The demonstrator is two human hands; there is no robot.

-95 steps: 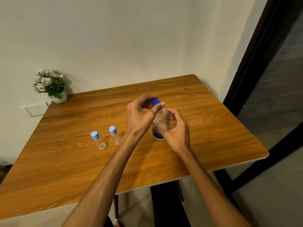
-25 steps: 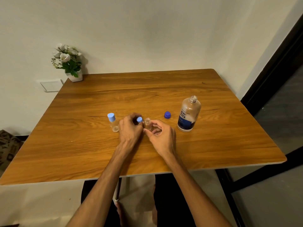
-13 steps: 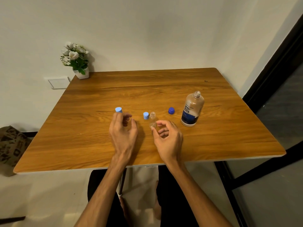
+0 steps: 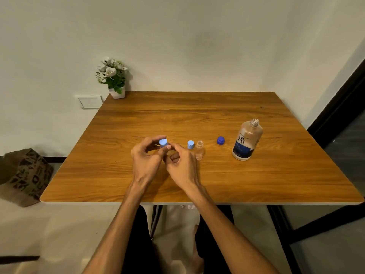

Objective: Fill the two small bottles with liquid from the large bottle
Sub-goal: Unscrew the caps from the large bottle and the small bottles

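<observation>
The large clear bottle (image 4: 246,139) with a dark blue label stands uncapped at the right of the wooden table (image 4: 197,115). Its dark blue cap (image 4: 220,140) lies to its left. One small clear bottle (image 4: 199,150) stands open, with its light blue cap (image 4: 190,144) beside it. The other small bottle, seen only by its light blue cap (image 4: 163,142), is held just above the table between my hands. My left hand (image 4: 146,157) wraps around it from the left. My right hand (image 4: 181,163) pinches it from the right, thumb just below the cap. The hands hide its body.
A small white pot of white flowers (image 4: 113,78) stands at the table's far left corner. A wall socket plate (image 4: 89,101) is on the wall beside it. A brown printed paper bag (image 4: 23,175) sits on the floor at the left. A dark door frame (image 4: 335,107) runs along the right.
My left hand has taken hold of the capped small bottle. My right hand has left the open small bottle and joined it. The view has shifted, so the table sits further right.
</observation>
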